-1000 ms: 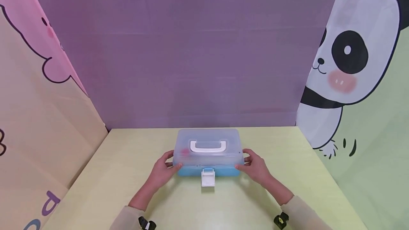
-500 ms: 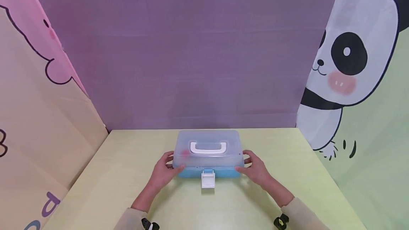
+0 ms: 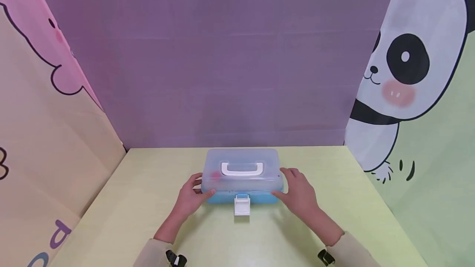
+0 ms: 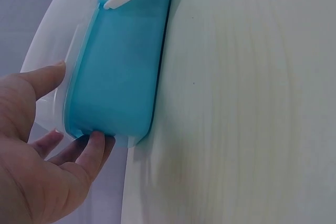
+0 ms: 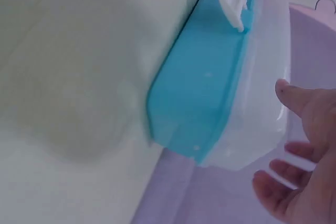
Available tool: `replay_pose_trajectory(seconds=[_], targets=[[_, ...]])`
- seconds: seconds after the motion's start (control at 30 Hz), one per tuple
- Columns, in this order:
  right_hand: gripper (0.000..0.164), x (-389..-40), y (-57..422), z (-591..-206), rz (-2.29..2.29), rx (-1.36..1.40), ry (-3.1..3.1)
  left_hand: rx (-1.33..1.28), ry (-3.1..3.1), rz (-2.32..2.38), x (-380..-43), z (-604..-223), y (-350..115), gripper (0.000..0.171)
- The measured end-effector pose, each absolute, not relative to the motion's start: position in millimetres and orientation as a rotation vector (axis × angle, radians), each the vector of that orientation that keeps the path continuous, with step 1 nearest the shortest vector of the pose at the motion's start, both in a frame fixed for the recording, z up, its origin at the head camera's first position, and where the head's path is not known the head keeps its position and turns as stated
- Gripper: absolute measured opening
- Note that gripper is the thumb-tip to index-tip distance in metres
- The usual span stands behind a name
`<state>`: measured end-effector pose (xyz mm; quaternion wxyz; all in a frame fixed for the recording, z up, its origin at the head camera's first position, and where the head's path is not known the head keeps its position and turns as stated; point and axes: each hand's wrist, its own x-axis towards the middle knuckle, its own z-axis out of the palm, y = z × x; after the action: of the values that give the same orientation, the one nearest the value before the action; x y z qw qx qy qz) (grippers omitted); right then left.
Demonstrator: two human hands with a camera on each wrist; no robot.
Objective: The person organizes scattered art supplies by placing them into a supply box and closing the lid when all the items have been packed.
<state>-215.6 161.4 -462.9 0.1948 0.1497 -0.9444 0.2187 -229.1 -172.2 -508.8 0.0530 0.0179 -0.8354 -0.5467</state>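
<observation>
A plastic storage box (image 3: 242,184) with a light blue base (image 4: 115,72) and a translucent lid (image 3: 219,158) stands on the table. The lid lies down on the base, and a folded white handle (image 3: 242,173) tops it. At the front a white latch (image 3: 242,206) is swung out. Something pink shows dimly through the lid's left side. My left hand (image 3: 189,199) holds the box's left end, fingertips against the side and thumb at the front. At the right end my right hand (image 3: 301,195) is spread; in the right wrist view its fingers stand apart from the box.
The pale wooden table (image 3: 148,184) extends around the box. A purple backdrop (image 3: 237,61) rises right behind its far edge. Printed cloth panels flank it, with a panda (image 3: 408,94) at right and a pink figure (image 3: 44,32) at left.
My right hand has loosened from the box's right end, its fingers straighter and slightly away. The left hand stays at its end. The box keeps its place; the view has shifted slightly.
</observation>
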Motion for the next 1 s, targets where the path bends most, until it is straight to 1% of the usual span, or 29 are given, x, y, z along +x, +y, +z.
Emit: replay_pose_trajectory(seconds=[0.1,0.17,0.3,0.37,0.53,0.73,1.0], targets=[[0.047,-208,150,-458,0.477,0.609,-2.485,0.056,-2.544,-1.66,-229,-508,-173,0.069],[0.035,-205,141,-460,0.407,0.741,-2.411,0.057,-2.546,-1.664,-230,-508,-173,0.069],[0.022,-203,124,-473,0.286,0.955,-2.361,0.073,-2.542,-1.67,-231,-508,-174,0.07],[0.02,-201,117,-480,0.251,1.027,-2.355,0.075,-2.543,-1.668,-232,-510,-174,0.07],[0.022,-198,101,-490,0.163,1.135,-2.314,0.085,-2.536,-1.688,-232,-514,-175,0.071],[0.026,-201,89,-499,-0.004,1.133,-2.337,0.065,-2.51,-1.71,-230,-516,-175,0.071],[0.022,-203,82,-503,-0.172,1.141,-2.372,0.048,-2.479,-1.712,-231,-519,-175,0.073]])
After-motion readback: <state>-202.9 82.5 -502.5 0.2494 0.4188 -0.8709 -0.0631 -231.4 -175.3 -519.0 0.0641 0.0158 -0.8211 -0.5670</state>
